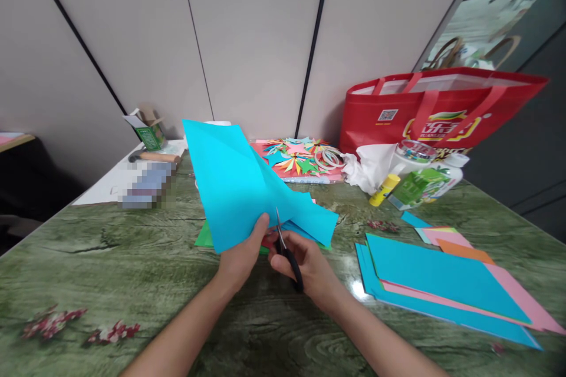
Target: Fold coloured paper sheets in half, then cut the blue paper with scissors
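Observation:
My left hand (243, 256) grips a large sheet of blue paper (232, 182) near its lower edge, thumb on top. The sheet is raised and tilted above the table, with a fold running across it. In my right hand (309, 262) is a pair of scissors (289, 259) with black handles, the fingers wrapped round them. Their blades point up at the edge of the blue paper, close to my left thumb. Beneath the sheet, green paper (204, 237) shows in part. What else lies under it is hidden.
To the right lies a stack of coloured paper (442, 277). Behind it stand a glue stick (384, 190), a green-and-white package (418, 187) and a red bag (375, 118). Colourful paper stars (300, 159) and tape rolls (329, 158) lie at the back. A small green box (150, 134) stands left.

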Motion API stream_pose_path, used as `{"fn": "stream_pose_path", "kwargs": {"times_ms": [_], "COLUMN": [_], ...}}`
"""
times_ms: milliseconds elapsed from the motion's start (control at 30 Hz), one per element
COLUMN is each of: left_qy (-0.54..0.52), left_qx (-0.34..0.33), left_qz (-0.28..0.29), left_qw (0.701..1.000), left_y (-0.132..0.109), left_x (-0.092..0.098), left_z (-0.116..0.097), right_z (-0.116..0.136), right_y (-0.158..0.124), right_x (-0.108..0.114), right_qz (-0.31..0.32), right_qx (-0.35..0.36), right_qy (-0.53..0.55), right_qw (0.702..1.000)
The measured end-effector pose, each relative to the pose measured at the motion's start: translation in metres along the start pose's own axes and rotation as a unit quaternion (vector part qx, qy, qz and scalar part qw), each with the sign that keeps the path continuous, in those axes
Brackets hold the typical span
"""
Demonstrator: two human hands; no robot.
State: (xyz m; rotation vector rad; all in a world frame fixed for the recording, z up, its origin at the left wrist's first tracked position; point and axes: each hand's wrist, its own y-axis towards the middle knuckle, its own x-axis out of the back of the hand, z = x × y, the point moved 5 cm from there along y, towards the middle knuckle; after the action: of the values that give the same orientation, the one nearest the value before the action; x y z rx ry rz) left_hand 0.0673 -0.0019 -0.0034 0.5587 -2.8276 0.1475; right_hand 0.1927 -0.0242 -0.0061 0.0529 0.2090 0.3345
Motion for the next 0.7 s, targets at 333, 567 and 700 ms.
{"fn": "stream_pose_path", "kwargs": {"times_ms": [333,567,700], "left_qy": [0.019,0.028,0.014], "left_qx": [-0.008,-0.003,-0.020], "left_qz": [0.004,0.008,0.002], "left_qw": [1.000,1.000,1.000], "left_y": [0.0025,0.0013,0.0021], "left_x": [-0.0023,-0.0015,-0.0020], "left_z": [0.0052,0.0033,0.0031], "right_z": [-0.0012,-0.0026,-0.0035], "right_y": [0.0000,0.0000,-0.0002], "right_x": [0.0032,0.0030,0.0017], "right_qz": [0.000,0.004,0.001], "right_qx": [0.005,0.002,-0.002], "right_qy": [-0.014,-0.012,0.002], "right_qw": [1.000,1.000,1.000]}}
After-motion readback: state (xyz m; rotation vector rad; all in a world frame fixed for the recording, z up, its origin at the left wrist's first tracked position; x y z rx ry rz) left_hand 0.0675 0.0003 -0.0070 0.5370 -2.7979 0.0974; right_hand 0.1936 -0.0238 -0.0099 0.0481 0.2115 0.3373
